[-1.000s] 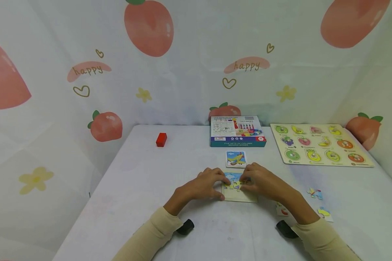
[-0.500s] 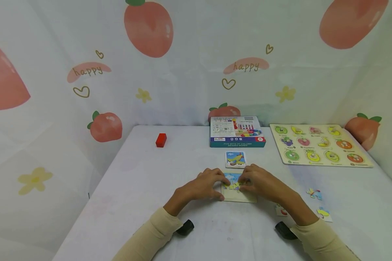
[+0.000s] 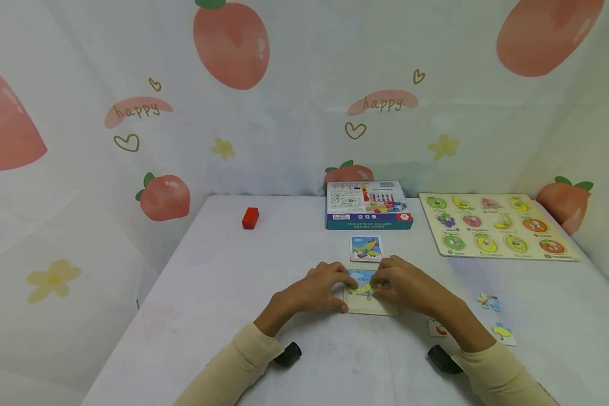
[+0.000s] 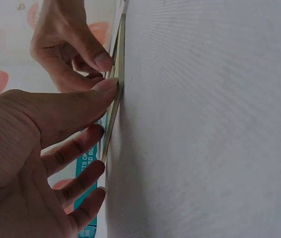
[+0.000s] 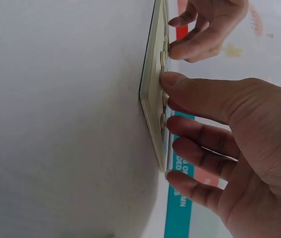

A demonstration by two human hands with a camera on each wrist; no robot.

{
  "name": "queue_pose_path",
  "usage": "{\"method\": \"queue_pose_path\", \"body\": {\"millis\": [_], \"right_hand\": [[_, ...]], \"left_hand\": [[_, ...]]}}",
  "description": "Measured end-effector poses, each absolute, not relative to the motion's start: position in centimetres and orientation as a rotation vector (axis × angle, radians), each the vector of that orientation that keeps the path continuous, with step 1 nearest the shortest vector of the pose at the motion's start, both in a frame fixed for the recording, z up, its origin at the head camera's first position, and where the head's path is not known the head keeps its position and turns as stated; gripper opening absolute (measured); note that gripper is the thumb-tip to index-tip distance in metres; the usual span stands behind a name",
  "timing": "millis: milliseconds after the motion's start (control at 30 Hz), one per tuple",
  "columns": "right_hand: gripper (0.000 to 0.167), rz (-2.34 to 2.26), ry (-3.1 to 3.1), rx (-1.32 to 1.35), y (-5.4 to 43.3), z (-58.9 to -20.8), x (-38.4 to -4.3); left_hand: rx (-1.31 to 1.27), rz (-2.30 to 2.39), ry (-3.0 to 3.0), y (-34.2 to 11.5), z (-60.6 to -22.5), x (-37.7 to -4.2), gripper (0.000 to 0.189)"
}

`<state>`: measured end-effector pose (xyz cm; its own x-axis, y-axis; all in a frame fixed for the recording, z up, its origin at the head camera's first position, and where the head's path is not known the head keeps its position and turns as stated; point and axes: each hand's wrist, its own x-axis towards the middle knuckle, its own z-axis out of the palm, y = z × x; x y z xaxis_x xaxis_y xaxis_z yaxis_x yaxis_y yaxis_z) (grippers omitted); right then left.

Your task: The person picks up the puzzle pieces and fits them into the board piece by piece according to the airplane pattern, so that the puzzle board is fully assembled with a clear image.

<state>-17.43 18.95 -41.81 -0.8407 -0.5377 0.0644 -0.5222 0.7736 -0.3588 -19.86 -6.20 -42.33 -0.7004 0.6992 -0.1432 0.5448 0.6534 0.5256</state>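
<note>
A small jigsaw board (image 3: 370,307) lies mid-table in the head view, its upper part covered by sky-blue and yellow picture pieces. My right hand (image 3: 403,282) pinches a yellow jigsaw piece (image 3: 366,289) between thumb and forefinger, low over the board; the right wrist view shows the thumb (image 5: 175,82) against the piece's edge. My left hand (image 3: 320,286) rests at the board's left side, forefinger on the picture and thumb near the front left corner. Its other fingers (image 4: 83,176) are spread and extended in the left wrist view. Both hands partly cover the pieces.
Loose jigsaw pieces lie right of the board: one (image 3: 489,301) farther back, one (image 3: 504,332) nearer, one (image 3: 437,327) beside the right forearm. An airplane picture card (image 3: 366,248) stands behind the board, then a boxed set (image 3: 369,217). A fruit puzzle (image 3: 487,225) and red block (image 3: 251,217) lie farther out.
The yellow piece under my right fingers has shifted slightly and now lines up closer with the pieces beside it. Both hands stay almost in place.
</note>
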Motion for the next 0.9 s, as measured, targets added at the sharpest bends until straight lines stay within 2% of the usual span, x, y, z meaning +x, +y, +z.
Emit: {"method": "queue_pose_path", "body": {"millis": [333,667,900], "right_hand": [[0.018,-0.607,2.937,-0.834,19.0,-42.0,-17.3],[0.019,-0.686,2.877,-0.763,19.5,-41.9,-17.6],[0.025,-0.761,2.844,-0.676,21.8,-41.4,-17.7]], "left_hand": [[1.143,0.64,2.426,-5.9,-42.2,-19.9,0.058],[1.182,0.453,2.416,-5.7,-42.2,-19.5,0.057],[1.166,0.423,2.417,-5.8,-42.2,-19.4,0.058]]}}
